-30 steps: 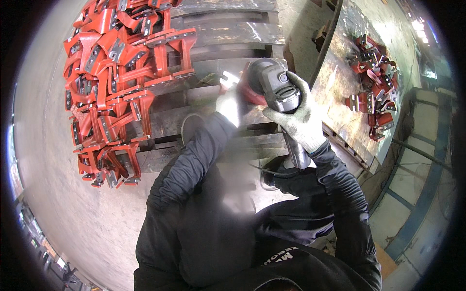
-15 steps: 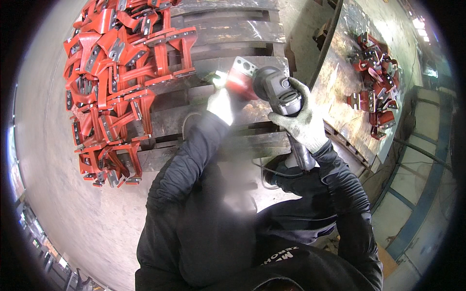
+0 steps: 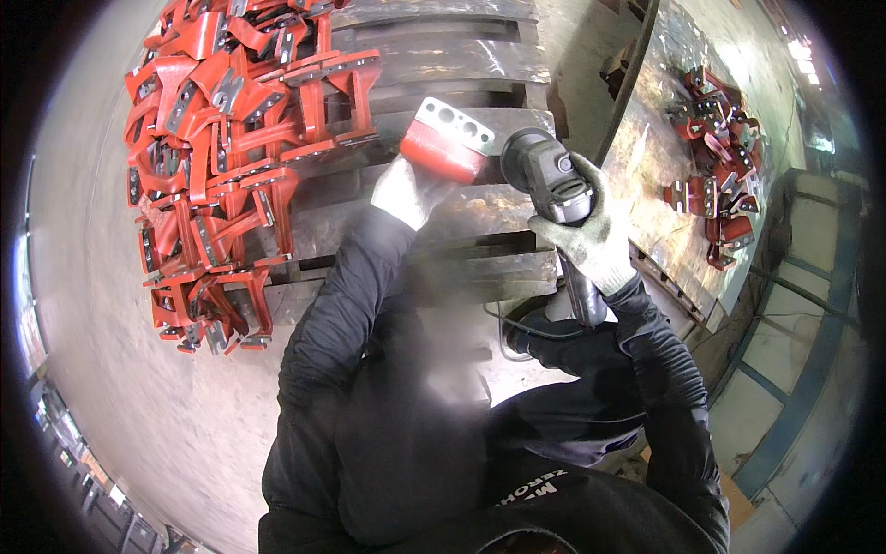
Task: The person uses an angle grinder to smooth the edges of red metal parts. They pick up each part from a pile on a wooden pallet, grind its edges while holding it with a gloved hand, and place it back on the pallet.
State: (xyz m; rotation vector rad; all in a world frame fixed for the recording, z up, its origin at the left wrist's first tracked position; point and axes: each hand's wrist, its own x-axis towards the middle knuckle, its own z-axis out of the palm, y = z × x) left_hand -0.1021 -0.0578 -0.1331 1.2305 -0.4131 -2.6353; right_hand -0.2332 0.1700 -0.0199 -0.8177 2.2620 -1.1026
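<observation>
My left hand, in a pale glove, is closed on a red metal bracket. The bracket's bare metal end, with a row of holes, points away from me. My right hand, gloved too, grips an angle grinder round its body. The grinder's round disc head lies just right of the bracket, with a small gap between them. Parts of the left fingers are hidden behind the bracket.
A slatted wooden pallet lies beneath my hands. Many red brackets are heaped on its left side. To the right, a worn board carries a smaller pile of red brackets. A cable loops below the grinder.
The bracket has moved left and turned, coming away from the grinder's disc, and its holed face shows more fully. The grinder has shifted slightly right.
</observation>
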